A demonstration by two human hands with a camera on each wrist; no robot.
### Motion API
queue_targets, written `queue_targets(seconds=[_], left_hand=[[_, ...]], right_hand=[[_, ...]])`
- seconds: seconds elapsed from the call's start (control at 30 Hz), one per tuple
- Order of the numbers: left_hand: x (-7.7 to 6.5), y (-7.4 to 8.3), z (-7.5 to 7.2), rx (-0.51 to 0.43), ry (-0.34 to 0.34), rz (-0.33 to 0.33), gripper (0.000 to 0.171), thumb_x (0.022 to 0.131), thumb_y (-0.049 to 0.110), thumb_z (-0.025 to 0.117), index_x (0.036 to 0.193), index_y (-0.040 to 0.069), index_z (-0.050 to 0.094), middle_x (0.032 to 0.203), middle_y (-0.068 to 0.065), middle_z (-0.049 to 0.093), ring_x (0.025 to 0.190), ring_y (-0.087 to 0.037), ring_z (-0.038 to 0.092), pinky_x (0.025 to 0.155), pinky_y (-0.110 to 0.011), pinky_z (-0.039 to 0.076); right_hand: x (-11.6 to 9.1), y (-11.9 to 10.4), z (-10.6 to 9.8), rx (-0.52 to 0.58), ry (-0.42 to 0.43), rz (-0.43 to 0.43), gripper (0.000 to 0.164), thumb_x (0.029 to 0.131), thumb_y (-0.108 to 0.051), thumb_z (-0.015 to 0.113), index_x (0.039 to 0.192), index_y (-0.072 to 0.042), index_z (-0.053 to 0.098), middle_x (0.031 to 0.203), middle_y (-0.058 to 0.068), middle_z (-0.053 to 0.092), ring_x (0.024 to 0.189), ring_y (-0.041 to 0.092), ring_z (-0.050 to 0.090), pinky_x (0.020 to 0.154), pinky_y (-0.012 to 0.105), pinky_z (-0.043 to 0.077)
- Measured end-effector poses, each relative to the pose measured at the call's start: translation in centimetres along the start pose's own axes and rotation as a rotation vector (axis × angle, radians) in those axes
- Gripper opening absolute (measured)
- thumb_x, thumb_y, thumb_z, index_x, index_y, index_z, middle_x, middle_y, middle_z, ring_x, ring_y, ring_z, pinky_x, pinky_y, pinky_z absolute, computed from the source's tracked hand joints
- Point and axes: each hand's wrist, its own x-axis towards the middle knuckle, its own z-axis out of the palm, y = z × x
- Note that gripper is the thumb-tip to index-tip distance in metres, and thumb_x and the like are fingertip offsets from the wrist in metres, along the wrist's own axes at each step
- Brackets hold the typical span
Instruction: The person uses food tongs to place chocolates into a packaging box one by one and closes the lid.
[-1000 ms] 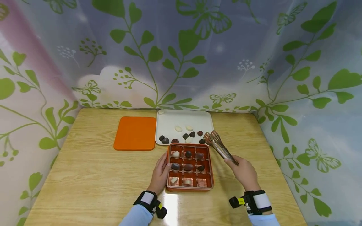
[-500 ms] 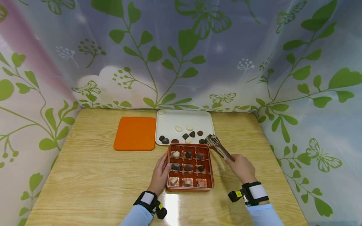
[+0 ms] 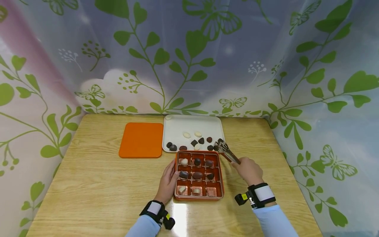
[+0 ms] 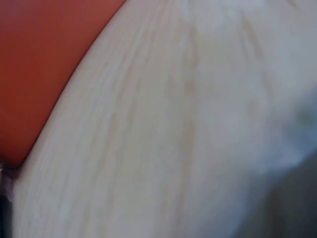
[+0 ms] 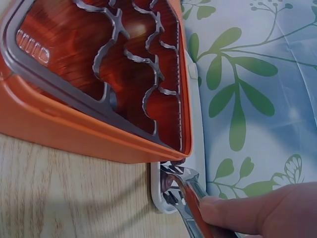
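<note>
My left hand point(image 3: 167, 184) holds the left side of an orange chocolate box point(image 3: 199, 198), its thumb over the rim. Inside, a divided insert carries dark and white chocolates in most compartments; the front right one shows its bare floor. My right hand point(image 3: 249, 171) grips metal serving tongs point(image 3: 229, 154). Their slotted ends reach the near right corner of a white tray point(image 3: 192, 122), around a dark chocolate point(image 5: 167, 183). Whether the tongs pinch it I cannot tell. In the right wrist view, the right thumb point(image 5: 223, 213) presses along the tongs. The left wrist view shows only the box's side point(image 4: 39, 64) and tabletop.
Several dark and white chocolates lie on the tray, such as a white one point(image 3: 198, 134) and a dark one point(image 3: 173, 147). An orange lid point(image 3: 141, 140) lies flat left of the tray. A patterned curtain point(image 3: 189, 65) closes off the table's back.
The right hand has moved a little left and toward the table's back. The tongs' ends have lowered onto the tray's corner and drawn closer together. The left hand and box have stayed put.
</note>
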Motion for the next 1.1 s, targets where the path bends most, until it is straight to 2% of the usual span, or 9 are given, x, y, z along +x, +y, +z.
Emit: queue_targets(seconds=[0.23,0.37,0.47,0.6,0.7,0.9,1.1], left_hand=[[0.0,0.1,0.0,0.001,0.005,0.001,0.051,0.1,0.012,0.044,0.147,0.0,0.025,0.149,-0.019,0.027,0.134,-0.028,0.033,0.107,-0.032,0.03],[0.3,-2.0,0.2,0.009,0.021,0.009,0.052,0.101,0.016,0.044,0.149,0.009,0.026,0.15,-0.012,0.028,0.134,-0.025,0.034,0.107,-0.03,0.031],[0.3,-2.4,0.3,-0.001,0.025,0.015,0.052,0.101,0.016,0.044,0.149,0.009,0.026,0.15,-0.011,0.027,0.134,-0.027,0.034,0.107,-0.033,0.031],[0.0,-0.3,0.0,-0.005,0.009,0.01,0.051,0.1,0.011,0.044,0.147,0.0,0.025,0.149,-0.02,0.026,0.134,-0.031,0.033,0.107,-0.035,0.03],[0.0,0.3,0.0,0.005,0.002,-0.004,0.051,0.1,0.011,0.043,0.147,0.0,0.025,0.149,-0.02,0.026,0.134,-0.028,0.033,0.107,-0.032,0.03],[0.0,0.4,0.0,-0.002,0.004,-0.009,0.052,0.1,0.011,0.044,0.147,-0.001,0.025,0.149,-0.02,0.026,0.135,-0.028,0.033,0.107,-0.032,0.03],[-0.1,0.3,0.0,-0.007,0.008,-0.015,0.051,0.1,0.01,0.044,0.147,0.0,0.025,0.149,-0.019,0.027,0.134,-0.028,0.033,0.107,-0.032,0.03]], right_hand=[[0.0,-0.2,0.3,-0.014,0.005,0.001,0.041,0.093,-0.038,0.056,0.111,-0.004,0.067,0.06,0.003,0.053,0.049,0.016,0.045,0.038,0.025,0.03],[-0.1,-0.2,0.5,-0.009,0.013,0.0,0.042,0.093,-0.038,0.057,0.117,-0.004,0.065,0.066,0.004,0.055,0.052,0.018,0.046,0.04,0.027,0.031],[-0.1,-0.1,0.7,0.001,0.032,-0.004,0.042,0.093,-0.038,0.057,0.117,-0.005,0.065,0.067,0.004,0.056,0.052,0.018,0.046,0.04,0.028,0.032],[0.0,0.3,1.0,-0.002,0.057,-0.016,0.041,0.093,-0.039,0.056,0.115,-0.006,0.066,0.066,0.004,0.056,0.051,0.018,0.046,0.04,0.029,0.031],[0.1,0.5,1.1,-0.007,0.064,-0.022,0.041,0.093,-0.039,0.056,0.116,-0.007,0.066,0.067,0.005,0.057,0.051,0.019,0.046,0.039,0.029,0.032],[0.1,0.6,1.1,0.0,0.064,-0.019,0.044,0.093,-0.04,0.056,0.12,-0.006,0.064,0.076,0.007,0.062,0.053,0.02,0.048,0.04,0.03,0.034],[0.0,0.7,1.1,0.009,0.066,-0.028,0.044,0.092,-0.041,0.057,0.118,-0.006,0.065,0.075,0.006,0.062,0.053,0.019,0.048,0.04,0.031,0.033]])
